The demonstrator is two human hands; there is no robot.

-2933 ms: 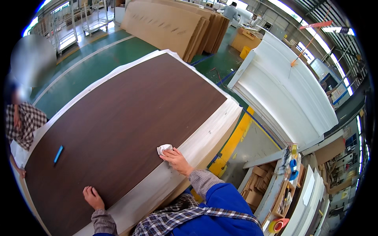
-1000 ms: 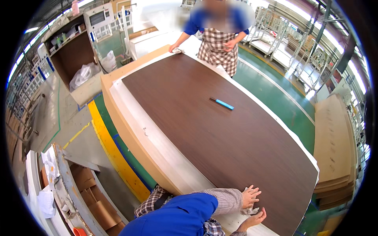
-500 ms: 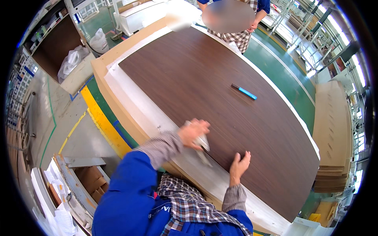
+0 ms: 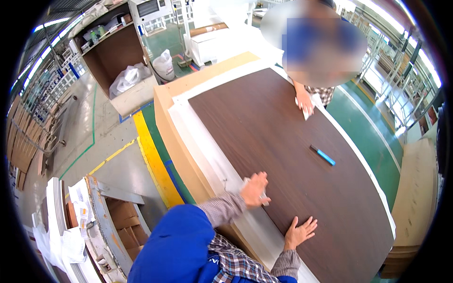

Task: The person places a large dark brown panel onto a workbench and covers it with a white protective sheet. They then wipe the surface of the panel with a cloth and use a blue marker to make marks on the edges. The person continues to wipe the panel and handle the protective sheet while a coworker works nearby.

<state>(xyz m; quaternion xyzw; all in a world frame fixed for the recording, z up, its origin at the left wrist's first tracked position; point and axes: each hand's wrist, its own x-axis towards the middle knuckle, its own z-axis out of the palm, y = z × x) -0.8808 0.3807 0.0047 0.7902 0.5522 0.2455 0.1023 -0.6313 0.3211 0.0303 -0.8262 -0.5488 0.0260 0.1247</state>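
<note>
A large dark brown wood-grain panel with curved long edges lies in front of me on white sheeting. My left hand is at the panel's near left edge, pressing a pale cloth whose corners show beside the palm; the rest of it is hidden. My right hand rests on the panel closer to me, open, fingers spread, with nothing in it. Beyond both hands, a blue marker pen with a dark cap lies on the panel. Across the panel, a co-worker's hand holds a white cloth against its far edge.
Brown cardboard borders the stack under the panel. To the left stands an open cabinet with plastic bags, beside a white bucket. A frame holding cardboard is at my lower left. Stacked brown boards stand right.
My view has shifted, placing the panel lower and farther right. My right hand has flattened onto the panel. The cloth in my left hand is less spread out. The co-worker's hand now touches the panel.
</note>
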